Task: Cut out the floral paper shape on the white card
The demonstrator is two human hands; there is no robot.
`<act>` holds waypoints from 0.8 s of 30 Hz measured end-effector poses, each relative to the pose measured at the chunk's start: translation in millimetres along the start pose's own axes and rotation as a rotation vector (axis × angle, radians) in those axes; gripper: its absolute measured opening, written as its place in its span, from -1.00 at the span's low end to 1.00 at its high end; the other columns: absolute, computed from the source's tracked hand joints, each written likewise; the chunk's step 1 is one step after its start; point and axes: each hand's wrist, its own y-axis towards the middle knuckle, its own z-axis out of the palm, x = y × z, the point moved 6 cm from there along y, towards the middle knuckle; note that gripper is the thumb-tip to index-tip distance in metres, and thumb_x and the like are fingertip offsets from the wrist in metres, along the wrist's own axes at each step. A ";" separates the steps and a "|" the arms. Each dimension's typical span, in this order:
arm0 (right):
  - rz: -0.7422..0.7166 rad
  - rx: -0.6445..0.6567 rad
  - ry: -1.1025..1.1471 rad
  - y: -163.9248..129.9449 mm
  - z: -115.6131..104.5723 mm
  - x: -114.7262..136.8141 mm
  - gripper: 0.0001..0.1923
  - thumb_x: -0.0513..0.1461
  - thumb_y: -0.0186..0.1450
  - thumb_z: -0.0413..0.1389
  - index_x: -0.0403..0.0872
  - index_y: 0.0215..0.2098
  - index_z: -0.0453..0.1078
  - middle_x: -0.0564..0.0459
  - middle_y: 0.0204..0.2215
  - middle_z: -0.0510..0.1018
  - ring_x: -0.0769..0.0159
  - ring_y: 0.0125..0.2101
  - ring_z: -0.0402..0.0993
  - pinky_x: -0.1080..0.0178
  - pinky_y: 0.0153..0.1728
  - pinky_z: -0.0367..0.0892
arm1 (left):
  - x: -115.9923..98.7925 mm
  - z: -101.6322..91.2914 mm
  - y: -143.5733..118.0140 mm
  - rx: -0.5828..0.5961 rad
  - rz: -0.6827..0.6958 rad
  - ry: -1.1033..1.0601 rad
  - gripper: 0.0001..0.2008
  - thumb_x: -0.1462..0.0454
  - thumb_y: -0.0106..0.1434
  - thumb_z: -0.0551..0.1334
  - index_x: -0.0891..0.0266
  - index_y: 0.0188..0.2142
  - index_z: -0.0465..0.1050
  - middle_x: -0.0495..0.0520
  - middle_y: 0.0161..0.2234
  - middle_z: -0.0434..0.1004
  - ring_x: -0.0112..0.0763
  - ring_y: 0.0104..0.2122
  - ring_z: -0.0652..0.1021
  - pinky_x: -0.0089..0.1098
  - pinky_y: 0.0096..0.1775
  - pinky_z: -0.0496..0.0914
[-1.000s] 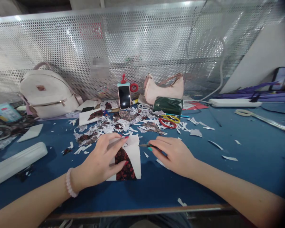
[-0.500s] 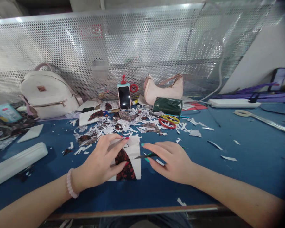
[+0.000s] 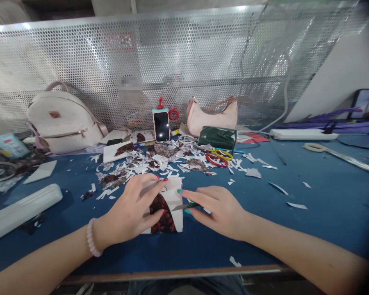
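My left hand [image 3: 134,207], with red nails, lies spread over a white sheet [image 3: 176,190]. Its fingertips press the upper part and its thumb rests on a dark red-patterned piece [image 3: 163,217] with a curved edge, on the sheet. Part of both is hidden under the hand. My right hand [image 3: 219,209], with green nails, is closed around a thin pointed tool [image 3: 190,205], dark at the tip and green along the handle. Whether it is a craft knife or tweezers I cannot tell. Its tip is over the white area beside the patterned edge.
White paper scraps [image 3: 141,162] are heaped behind my hands. Red-handled and yellow-handled scissors [image 3: 217,160] and a dark green pouch [image 3: 217,137] lie among them. A phone [image 3: 161,127] stands upright, between a white backpack [image 3: 60,119] and a pink handbag [image 3: 213,119].
My right hand has shifted slightly left, and the tool's tip has moved left and down, closer to the patterned piece's edge. My left hand stays in place.
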 end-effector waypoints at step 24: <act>-0.047 -0.060 0.161 5.7 8.6 17.8 -0.84 -0.39 0.24 -0.14 -0.09 -0.40 0.22 0.13 -0.64 0.41 0.44 -0.66 0.27 0.34 -0.60 0.09 | 33.0 10.2 -7.9 -0.142 -0.440 -0.580 -0.24 0.26 0.14 0.21 0.09 0.21 -0.24 0.25 0.08 0.13 -0.25 -0.08 0.42 -0.29 -0.16 0.41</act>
